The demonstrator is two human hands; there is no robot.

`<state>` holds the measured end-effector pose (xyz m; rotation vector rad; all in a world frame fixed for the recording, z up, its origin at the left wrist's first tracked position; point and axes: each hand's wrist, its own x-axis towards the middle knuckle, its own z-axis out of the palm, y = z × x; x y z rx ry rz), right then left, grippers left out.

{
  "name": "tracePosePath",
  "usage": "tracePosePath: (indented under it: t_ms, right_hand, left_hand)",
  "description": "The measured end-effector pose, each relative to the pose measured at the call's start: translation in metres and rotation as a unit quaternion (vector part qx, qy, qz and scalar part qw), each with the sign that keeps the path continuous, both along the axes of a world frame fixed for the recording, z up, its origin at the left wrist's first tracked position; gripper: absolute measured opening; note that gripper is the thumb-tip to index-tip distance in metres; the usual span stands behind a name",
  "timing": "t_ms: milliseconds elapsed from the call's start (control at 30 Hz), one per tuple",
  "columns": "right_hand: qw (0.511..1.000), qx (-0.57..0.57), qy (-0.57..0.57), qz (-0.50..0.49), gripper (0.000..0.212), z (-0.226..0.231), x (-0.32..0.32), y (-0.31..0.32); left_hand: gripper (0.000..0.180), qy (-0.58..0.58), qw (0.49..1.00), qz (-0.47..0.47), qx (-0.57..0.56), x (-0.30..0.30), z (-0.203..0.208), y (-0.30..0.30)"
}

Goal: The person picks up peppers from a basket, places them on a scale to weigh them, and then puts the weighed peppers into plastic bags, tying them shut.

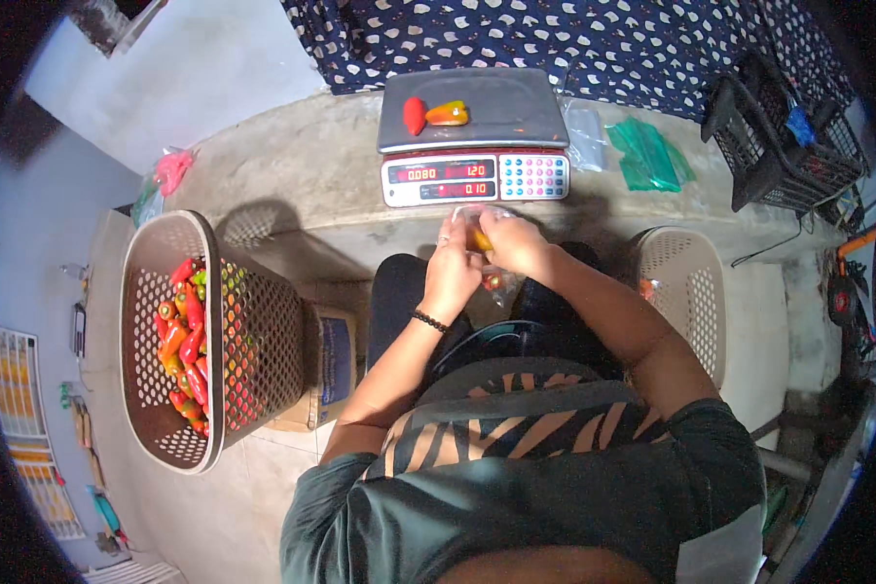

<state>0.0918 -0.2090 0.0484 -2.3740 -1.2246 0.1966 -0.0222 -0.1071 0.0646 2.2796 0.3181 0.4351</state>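
Both hands' [482, 255] grip clamps a clear bag [479, 216] (peppers inside) above concrete floor [302, 165].

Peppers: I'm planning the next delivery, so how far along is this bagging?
Hard to tell what is done: the right basket shows little. In hand: both hands, left and right, hold a clear bag with peppers inside. Two peppers wait on the scale. Left: the brown basket holds many peppers.
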Motion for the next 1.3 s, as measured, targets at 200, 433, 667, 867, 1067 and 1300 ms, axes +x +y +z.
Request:
tracePosePath:
  t_ms: [200,433,667,867,1067,1300]
  right_hand:
    - [0.967,-0.115,-0.105,0.2,0.018,0.071,-0.025,-0.017]
    - [0.991,0.058,0.091,0.076,0.021,0.113,0.075,0.055]
    - [0.988,-0.066,-0.136,0.042,0.039,0.066,0.144,0.121]
    - [0.975,-0.085,0.063,-0.195,0.035,0.061,0.17,0.148]
    - [0.957,-0.135,0.063,-0.251,0.074,0.089,0.121,0.194]
    - [0.981,-0.076,-0.002,-0.18,0.067,0.057,0.133,0.176]
  left_hand:
    - [0.061,-0.061,0.998,-0.017,0.031,-0.011,0.044,0.005]
    - [0.065,-0.051,0.996,-0.07,0.027,-0.016,0.045,0.018]
    - [0.066,-0.04,0.999,-0.006,0.026,-0.024,0.051,0.052]
    - [0.06,-0.023,1.0,-0.01,0.008,-0.022,0.046,0.054]
    - [0.058,-0.037,0.999,-0.007,0.012,-0.016,0.037,0.058]
    - [0.067,-0.019,0.997,-0.015,-0.066,-0.015,0.033,0.06]
